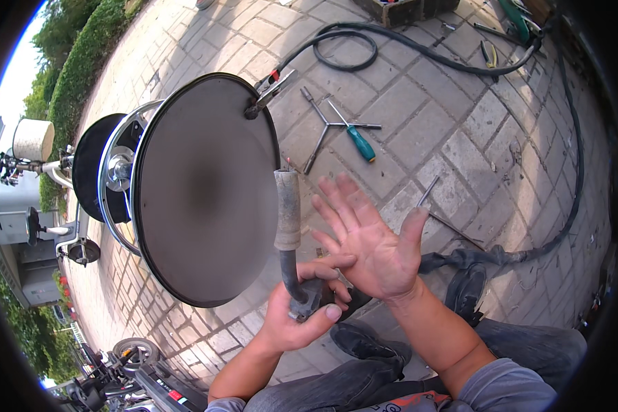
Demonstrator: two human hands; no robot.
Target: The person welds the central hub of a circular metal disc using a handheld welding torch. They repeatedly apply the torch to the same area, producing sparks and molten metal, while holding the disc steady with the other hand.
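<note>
My left hand [281, 319] is wrapped round the dark handle of a welding torch [288, 213]. The torch's bent neck points upward and ends in a thick, pale, worn nozzle with a thin wire at its tip. Beside it, my right hand [378, 250] is held with the palm facing up and the fingers spread, holding nothing. Its lower edge meets or overlaps the left fingers. Just left of the nozzle stands a large grey round disc [199, 185] with a black rim, tipped on edge. A metal clamp [271, 93] on a black cable grips the disc's upper right edge.
On the paving lie a three-armed socket wrench [326, 125], a green screwdriver [360, 143], a thin metal rod [453, 228] and pliers [489, 55]. A black hose [573, 199] curves round the right side. A chrome ring [110, 175] is behind the disc; scooters [75, 240] stand left.
</note>
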